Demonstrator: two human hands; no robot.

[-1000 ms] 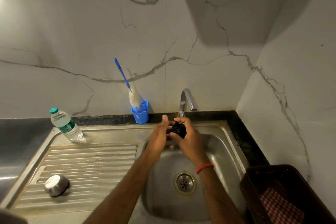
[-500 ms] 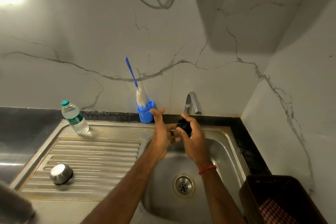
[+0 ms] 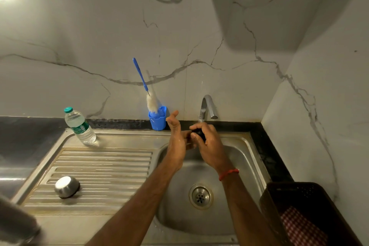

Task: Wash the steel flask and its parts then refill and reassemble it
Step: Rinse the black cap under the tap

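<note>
Fingers of your right hand [image 3: 209, 146] curl round a small black flask part [image 3: 199, 133], holding it just under the tap [image 3: 207, 106] spout, above the sink [image 3: 241, 166] basin. Your left hand [image 3: 176, 140] lies against that part, its fingers straight and spread, thumb raised. The steel cap [image 3: 66, 186] sits mouth-down on the drainboard [image 3: 103, 166], well apart from both hands. A water bottle [image 3: 79, 126] and a blue holder [image 3: 157, 121] with a brush [image 3: 151, 102] stand along the back edge.

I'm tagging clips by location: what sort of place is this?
Probably a home kitchen: a steel sink with a ribbed drainboard, a tap, and a bottle brush in a blue holder.
</note>
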